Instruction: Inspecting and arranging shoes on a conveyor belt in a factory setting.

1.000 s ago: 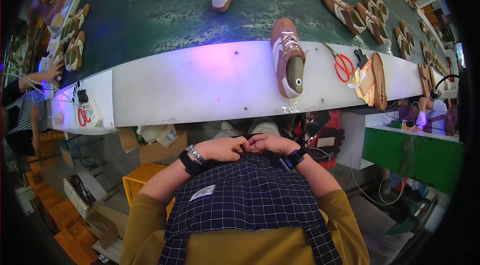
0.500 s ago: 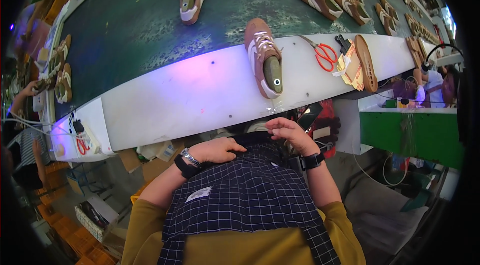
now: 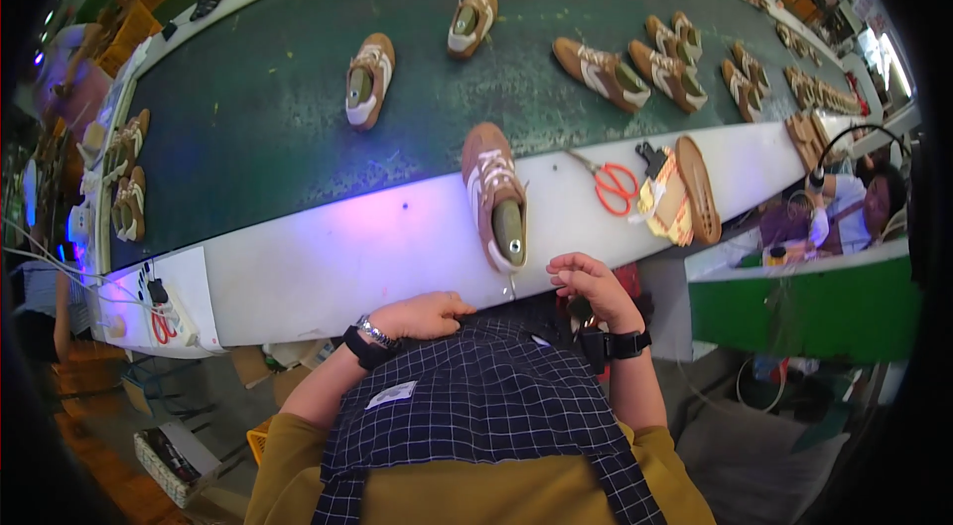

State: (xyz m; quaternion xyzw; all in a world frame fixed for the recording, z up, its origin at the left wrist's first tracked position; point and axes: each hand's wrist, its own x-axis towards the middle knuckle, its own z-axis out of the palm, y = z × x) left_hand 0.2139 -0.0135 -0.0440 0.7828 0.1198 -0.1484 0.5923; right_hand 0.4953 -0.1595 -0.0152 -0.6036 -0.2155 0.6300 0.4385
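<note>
A brown sneaker [image 3: 478,166] with white laces and trim stands on the white ledge in front of me, its heel toward me and an olive shoe tree inside. My left hand [image 3: 429,315] rests at the ledge's near edge, left of the heel, its index finger stretched out and the others partly hidden. To the right of the heel, my right hand [image 3: 596,289] hovers by the edge with loosely bent, separated fingers. Neither hand touches the sneaker, and nothing shows in them. Red-handled scissors [image 3: 615,190] lie right of the sneaker, beside a brown shoe sole [image 3: 698,190].
Several similar sneakers stand on the green worktop [image 3: 268,118], including a pair of single shoes [image 3: 370,83] ahead and groups at the right. A power strip [image 3: 179,317] sits on the left ledge. Another person [image 3: 844,212] is at the right, behind a green panel [image 3: 794,312].
My view has tilted up, so the worktop sits lower in the picture. Both hands have come up closer to the ledge edge. The sneaker stays on the ledge.
</note>
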